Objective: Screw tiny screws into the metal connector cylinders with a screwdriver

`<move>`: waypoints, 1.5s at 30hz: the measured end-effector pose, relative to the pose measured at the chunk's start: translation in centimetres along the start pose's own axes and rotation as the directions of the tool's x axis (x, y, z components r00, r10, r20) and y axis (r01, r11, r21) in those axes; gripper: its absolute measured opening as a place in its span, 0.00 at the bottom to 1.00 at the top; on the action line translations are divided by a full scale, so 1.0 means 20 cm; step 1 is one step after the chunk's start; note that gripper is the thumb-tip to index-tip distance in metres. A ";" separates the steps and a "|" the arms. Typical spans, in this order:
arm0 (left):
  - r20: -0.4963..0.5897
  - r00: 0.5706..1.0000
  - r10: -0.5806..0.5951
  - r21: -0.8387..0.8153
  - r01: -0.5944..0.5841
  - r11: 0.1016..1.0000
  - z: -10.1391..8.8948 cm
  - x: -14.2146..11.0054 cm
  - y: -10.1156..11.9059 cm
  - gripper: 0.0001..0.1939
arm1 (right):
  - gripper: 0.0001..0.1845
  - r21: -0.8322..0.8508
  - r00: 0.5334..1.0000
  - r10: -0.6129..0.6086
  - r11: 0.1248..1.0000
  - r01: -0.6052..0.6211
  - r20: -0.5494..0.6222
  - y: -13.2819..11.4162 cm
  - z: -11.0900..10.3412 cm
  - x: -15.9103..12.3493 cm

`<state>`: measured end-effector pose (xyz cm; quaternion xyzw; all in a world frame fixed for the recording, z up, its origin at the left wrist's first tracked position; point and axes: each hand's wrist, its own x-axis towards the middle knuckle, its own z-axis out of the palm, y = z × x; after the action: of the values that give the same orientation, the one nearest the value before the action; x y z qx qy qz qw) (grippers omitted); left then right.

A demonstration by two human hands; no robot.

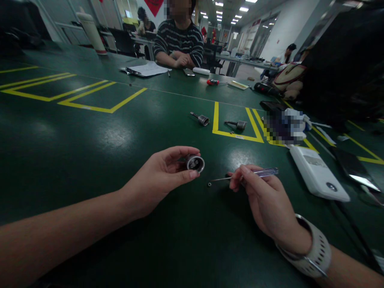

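Between thumb and fingers my left hand [163, 170] grips a round metal cup-shaped part [195, 163], its open end turned toward me with small pieces inside. My right hand [264, 196] is closed on a thin screwdriver with a clear purple handle [266, 172]. The shaft points left, toward the metal part but apart from it. At its tip is a small nut-like ring [209, 184]; whether it touches the shaft I cannot tell. Farther off lie two similar metal parts with stems, one [200, 118] left of the yellow tape and another [236, 124] inside the taped outline.
The green table [99, 168] bears yellow tape outlines [111, 110]. On the right are a white power bank [319, 174] and a dark phone [357, 168]. A red-handled screwdriver [213, 82] and papers [147, 69] lie farther back, where a person in a striped top [180, 40] sits.
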<state>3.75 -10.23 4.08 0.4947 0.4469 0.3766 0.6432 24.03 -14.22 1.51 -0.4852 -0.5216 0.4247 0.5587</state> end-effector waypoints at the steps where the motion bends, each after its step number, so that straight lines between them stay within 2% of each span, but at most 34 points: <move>1: -0.005 1.000 0.014 -0.015 -0.014 1.000 0.00 0.00 0.00 0.20 | 0.14 0.025 1.000 0.028 0.999 -0.028 -0.006 0.01 0.00 0.01; 5: -0.017 1.000 0.025 -0.084 -0.027 0.996 -0.01 0.01 0.01 0.15 | 0.15 0.005 0.999 0.048 0.999 -0.049 0.013 0.03 0.00 0.02; 8: -0.011 1.000 0.014 -0.174 -0.016 0.985 0.00 0.01 0.01 0.14 | 0.14 -0.103 0.999 0.022 0.995 -0.019 0.031 0.03 -0.01 0.00; 10: -0.013 1.000 0.005 -0.228 -0.008 0.974 0.00 0.01 0.02 0.14 | 0.14 -0.231 0.998 -0.027 0.972 0.039 0.053 0.01 -0.02 -0.01; 12: -0.018 1.000 -0.003 -0.260 -0.002 0.965 0.00 0.00 0.02 0.13 | 0.13 -0.365 0.985 -0.134 0.916 0.166 0.111 -0.02 -0.01 -0.04; 16: -0.031 0.999 -0.028 -0.206 0.021 0.978 0.01 0.00 0.01 0.16 | 0.09 -0.506 0.886 -0.322 0.732 0.456 0.333 -0.07 0.01 -0.08; 19: -0.041 0.999 -0.034 -0.102 0.029 0.994 0.00 0.00 0.00 0.18 | 0.06 -0.536 0.809 -0.388 0.609 0.585 0.441 -0.06 0.02 -0.10; 23: -0.040 0.998 0.057 -0.007 -0.057 0.998 0.00 0.00 -0.01 0.16 | 0.06 -0.499 0.751 -0.485 0.561 0.660 0.448 -0.04 0.01 -0.09; 27: -0.013 0.997 0.081 0.064 -0.080 0.995 0.01 0.00 -0.01 0.11 | 0.08 -0.415 0.643 -0.626 0.493 0.765 0.442 -0.07 0.01 -0.12; 29: 0.005 0.997 0.073 0.073 -0.073 0.995 0.01 0.00 -0.01 0.10 | 0.07 -0.386 0.604 -0.651 0.466 0.796 0.460 -0.08 0.02 -0.13; 32: 0.033 0.997 0.071 0.080 -0.073 0.994 0.02 -0.01 -0.01 0.11 | 0.06 -0.370 0.593 -0.642 0.463 0.805 0.486 -0.09 0.03 -0.13; 39: 0.051 0.995 0.081 0.120 -0.087 0.989 0.03 -0.03 -0.02 0.11 | 0.06 -0.381 0.607 -0.603 0.472 0.795 0.519 -0.06 0.04 -0.11; 45: 0.032 0.989 0.144 0.150 -0.148 0.978 0.03 -0.03 -0.04 0.09 | 0.05 -0.392 0.607 -0.573 0.464 0.794 0.551 -0.04 0.05 -0.12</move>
<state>4.23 -11.12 3.56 0.5775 0.4300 0.3825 0.5790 22.83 -16.68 1.96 -0.2980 -0.8673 0.0461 0.3961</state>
